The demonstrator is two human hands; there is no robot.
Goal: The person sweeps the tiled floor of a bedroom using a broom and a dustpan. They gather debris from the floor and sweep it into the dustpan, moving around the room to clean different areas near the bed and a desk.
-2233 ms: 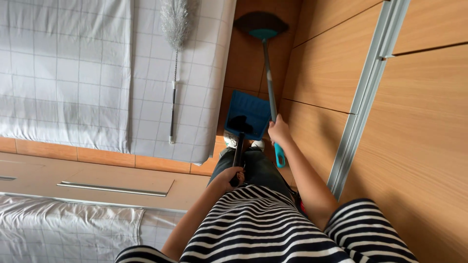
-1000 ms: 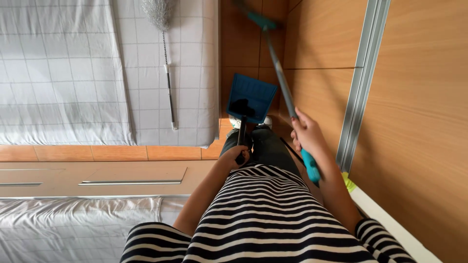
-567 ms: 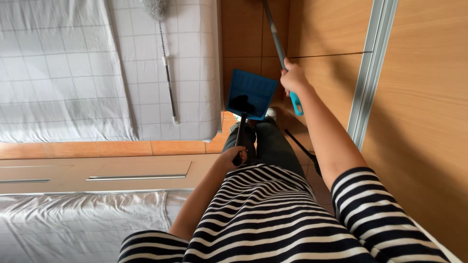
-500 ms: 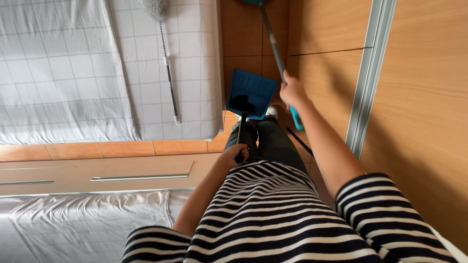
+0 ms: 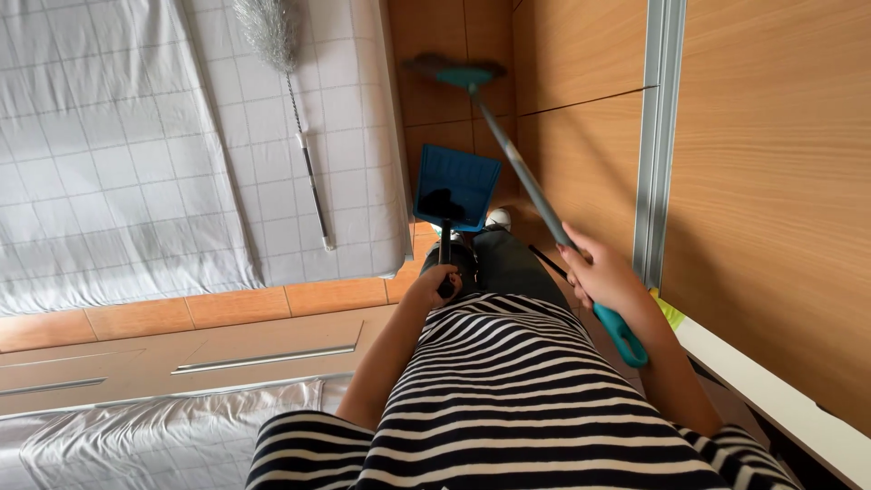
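- The right hand [image 5: 606,277] is closed around the grey metal broom handle with its teal grip end [image 5: 535,204], low on the shaft, with the teal grip sticking out below the fist toward five o'clock.
- The left hand [image 5: 434,289] is wrapped around the black handle of the blue plastic dustpan [image 5: 456,187], which hangs just in front of the person's dark trousers [image 5: 504,263].
- From the right hand the shaft runs up toward eleven o'clock to the teal broom head with dark bristles [image 5: 456,71], which sits on the wooden floor [image 5: 440,100] in the narrow strip between bed and wardrobe.
- The dustpan's open blue tray lies at six o'clock of the broom head, well apart from it; a dark patch shows on the tray, and I cannot tell whether it is dirt or shadow.
- To sweep well here, I judge that short strokes drawn from the broom head toward the pan suit the tight strip, with the pan's lip pressed flat to the floor so nothing slips under.
- Holding the broom one-handed so low gives weak control; sliding the grip higher would steady the head.
- At nine o'clock of the dustpan a grey fluffy duster on a thin metal rod [image 5: 299,118] lies on the white checked mattress [image 5: 136,154].
- At three o'clock stand the wooden wardrobe doors with a silver metal track [image 5: 655,136]; swinging the shaft wide risks knocking them.
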